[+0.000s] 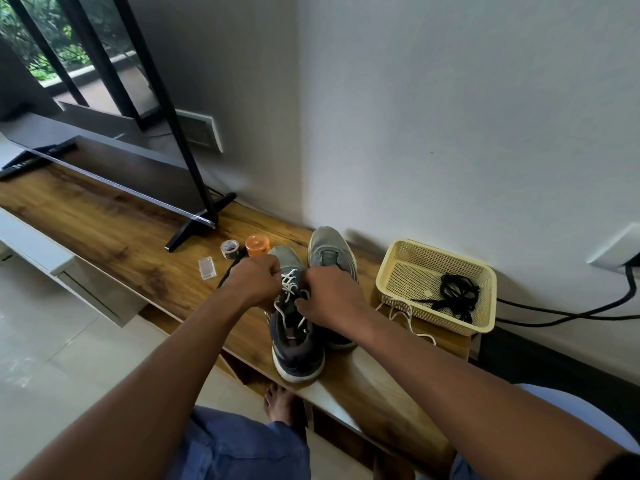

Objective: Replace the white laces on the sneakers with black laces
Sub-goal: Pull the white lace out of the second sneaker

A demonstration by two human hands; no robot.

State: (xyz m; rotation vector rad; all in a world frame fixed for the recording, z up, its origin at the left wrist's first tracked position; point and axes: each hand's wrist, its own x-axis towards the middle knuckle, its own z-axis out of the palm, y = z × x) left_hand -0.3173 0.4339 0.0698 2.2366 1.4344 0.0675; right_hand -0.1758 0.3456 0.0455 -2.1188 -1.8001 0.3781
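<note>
Grey-and-navy sneakers [298, 327] with white laces [290, 285]; black laces [457, 294] in a pale-yellow basket [388, 271].

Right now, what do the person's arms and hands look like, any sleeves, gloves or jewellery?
Both arms are bare along their whole visible length: no sleeves reach the forearms. The left hand and right hand wear no gloves; no watch, band or ring shows on either wrist. Blue trousers cover the lap below.

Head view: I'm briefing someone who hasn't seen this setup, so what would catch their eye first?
Two hands, left hand and right hand, grip the white lace on the near sneaker at the wooden bench's front edge. To the right sits a yellow basket holding a black lace.
</note>
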